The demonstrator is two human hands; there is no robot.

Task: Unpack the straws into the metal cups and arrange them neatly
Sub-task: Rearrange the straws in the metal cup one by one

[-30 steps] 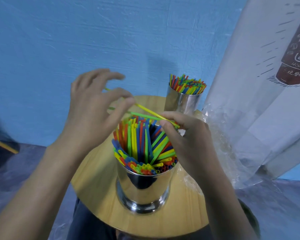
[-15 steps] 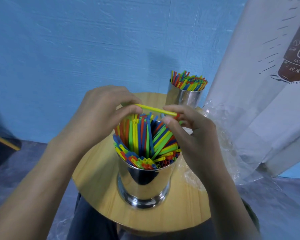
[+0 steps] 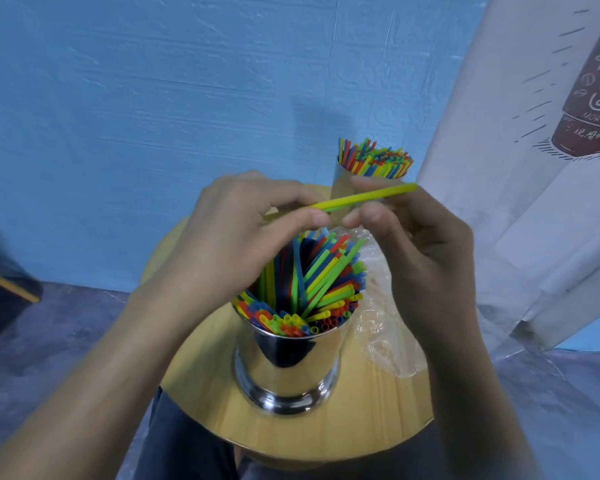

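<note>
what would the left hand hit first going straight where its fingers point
Probably the right hand, its fingertips just opposite the left hand on the shared yellow straw; depth is unclear.

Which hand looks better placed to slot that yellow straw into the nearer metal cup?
Probably the left hand: it pinches the yellow plastic straw directly above the near shiny metal cup. The right hand also pinches it, but sits off to the cup's right.
</note>
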